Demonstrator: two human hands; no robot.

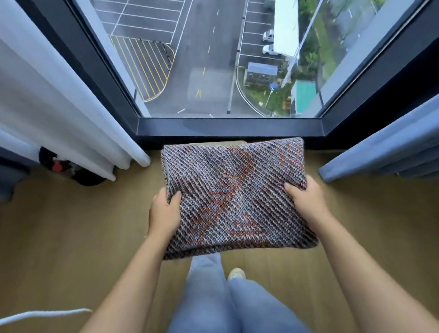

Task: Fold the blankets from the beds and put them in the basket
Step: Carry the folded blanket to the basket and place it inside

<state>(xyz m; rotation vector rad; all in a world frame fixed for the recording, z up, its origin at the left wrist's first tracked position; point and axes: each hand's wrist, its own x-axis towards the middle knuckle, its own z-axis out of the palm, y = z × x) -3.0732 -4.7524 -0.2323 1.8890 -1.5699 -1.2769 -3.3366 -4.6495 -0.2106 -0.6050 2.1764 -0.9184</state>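
Note:
A folded knitted blanket (236,190), grey-black with rust-orange patches, is held flat in front of me above the wooden floor. My left hand (164,212) grips its left edge, thumb on top. My right hand (306,200) grips its right edge the same way. A thin strip of a pale rim (221,143) shows just beyond the blanket's far edge, below the window; I cannot tell whether it is the basket.
A large window with a dark frame (229,127) is straight ahead. White curtains (60,118) hang at the left, blue curtains (393,143) at the right. A dark object (70,167) sits on the floor behind the white curtain. My legs in jeans (227,304) are below.

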